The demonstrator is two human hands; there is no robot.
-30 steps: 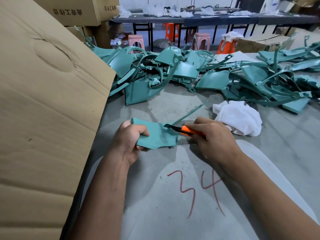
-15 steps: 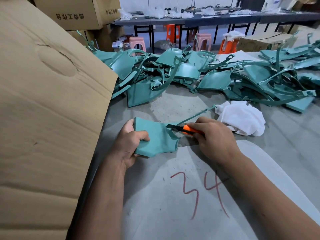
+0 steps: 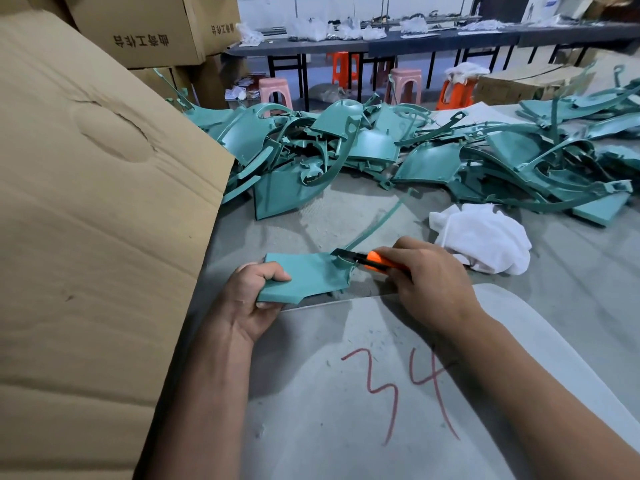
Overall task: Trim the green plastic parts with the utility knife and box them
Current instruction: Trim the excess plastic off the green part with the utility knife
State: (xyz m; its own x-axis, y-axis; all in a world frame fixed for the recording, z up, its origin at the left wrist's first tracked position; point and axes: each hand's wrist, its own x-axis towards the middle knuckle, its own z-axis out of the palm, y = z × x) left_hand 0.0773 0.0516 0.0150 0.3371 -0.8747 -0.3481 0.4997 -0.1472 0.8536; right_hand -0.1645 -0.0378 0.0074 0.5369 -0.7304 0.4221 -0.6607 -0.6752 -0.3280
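Green part [image 3: 308, 275] now lower in left hand's [image 3: 247, 299] grip.

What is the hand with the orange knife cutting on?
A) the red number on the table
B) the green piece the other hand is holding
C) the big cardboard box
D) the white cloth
B: the right hand sets the utility knife blade against the corner of the green part that the left hand grips.
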